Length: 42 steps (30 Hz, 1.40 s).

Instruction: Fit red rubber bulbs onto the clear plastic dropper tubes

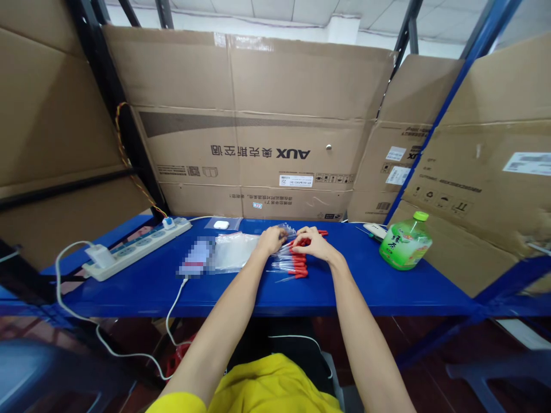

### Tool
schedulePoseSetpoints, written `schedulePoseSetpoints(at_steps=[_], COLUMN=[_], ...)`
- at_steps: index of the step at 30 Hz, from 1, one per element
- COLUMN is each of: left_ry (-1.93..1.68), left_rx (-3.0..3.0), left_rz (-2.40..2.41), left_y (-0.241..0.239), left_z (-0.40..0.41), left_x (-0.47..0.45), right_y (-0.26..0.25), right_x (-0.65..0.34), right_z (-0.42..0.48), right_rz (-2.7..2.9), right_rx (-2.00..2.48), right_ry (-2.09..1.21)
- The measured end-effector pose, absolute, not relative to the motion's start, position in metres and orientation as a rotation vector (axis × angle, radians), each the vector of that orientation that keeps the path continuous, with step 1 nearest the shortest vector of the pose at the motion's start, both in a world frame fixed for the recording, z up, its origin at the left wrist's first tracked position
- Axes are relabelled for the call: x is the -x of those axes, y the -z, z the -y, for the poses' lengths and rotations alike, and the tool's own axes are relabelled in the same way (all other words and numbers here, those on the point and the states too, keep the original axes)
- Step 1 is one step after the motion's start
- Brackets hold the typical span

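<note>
Several slim clear sticks with red ends [297,265], pen-like in shape, lie in a row on the blue table; their exact kind is too small to tell. My left hand [270,241] is at the clear ends of the row, fingers curled and closed; what they hold is partly hidden. My right hand [315,243] bends over the red ends, thumb and forefinger pinched at one of the sticks. Crumpled clear plastic [289,229] shows between the hands. Left of my left hand lies a stack of clear plastic bags [235,251].
A phone [198,256] on a white cable and a power strip [140,248] lie left. A white earphone case [221,225] is behind the bags. At right stands a green drink bottle [404,244]. Cardboard walls [258,80] and a blue frame enclose the table [361,292].
</note>
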State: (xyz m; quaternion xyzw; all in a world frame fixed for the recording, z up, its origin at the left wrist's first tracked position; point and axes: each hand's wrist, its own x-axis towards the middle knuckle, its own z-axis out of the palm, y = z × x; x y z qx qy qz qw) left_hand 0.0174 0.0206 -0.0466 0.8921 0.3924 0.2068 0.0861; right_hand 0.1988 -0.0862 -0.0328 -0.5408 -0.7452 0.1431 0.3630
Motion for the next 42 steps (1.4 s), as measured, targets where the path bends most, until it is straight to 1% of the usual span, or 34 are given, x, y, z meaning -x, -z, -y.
schedulePoseSetpoints(at_steps=[2, 4, 7, 10, 12, 14, 19, 23, 27, 30, 33, 38, 42], left_ry=[-0.59, -0.579, -0.582, -0.6, -0.634, -0.65, -0.583, -0.564, -0.588, -0.672, -0.771, -0.945, -1.084], left_rx=[-2.67, -2.666, -2.651, -2.631, -2.619, -2.623, -2.658, -2.67, -2.675, -2.604, -2.477, -2.396, -2.276], left_rz=[-1.207, -1.215, -1.19, -1.149, -1.104, -1.075, -1.147, -1.188, -1.183, -1.183, -1.122, -0.936, -0.884], left_y=[0.045, 0.042, 0.038, 0.035, 0.035, 0.035, 0.037, 0.04, 0.039, 0.036, 0.033, 0.033, 0.034], left_z=[-0.019, -0.017, -0.014, -0.012, -0.012, -0.012, -0.015, -0.016, -0.015, -0.015, -0.017, -0.018, -0.013], left_x=[-0.018, -0.018, -0.018, -0.018, -0.018, -0.019, -0.021, -0.022, -0.021, -0.018, -0.015, -0.016, -0.021], right_y=[0.034, 0.035, 0.041, 0.047, 0.05, 0.053, 0.061, 0.068, 0.068, 0.062, 0.052, 0.033, 0.026], right_x=[-0.203, -0.211, -0.234, -0.264, -0.283, -0.296, -0.306, -0.301, -0.297, -0.291, -0.276, -0.239, -0.212], right_z=[0.083, 0.077, 0.069, 0.061, 0.053, 0.044, 0.027, 0.027, 0.03, 0.031, 0.032, 0.036, 0.036], right_rz=[1.876, 1.72, 1.329, 1.052, 1.024, 1.11, 1.171, 1.133, 1.157, 1.166, 1.149, 1.245, 1.19], right_rx=[1.365, 1.397, 1.558, 1.754, 1.889, 2.023, 2.138, 2.189, 2.045, 1.915, 1.666, 1.269, 1.062], right_ry=[-0.326, -0.177, 0.132, 0.231, 0.188, 0.069, -0.107, -0.154, -0.123, -0.061, -0.008, -0.129, -0.313])
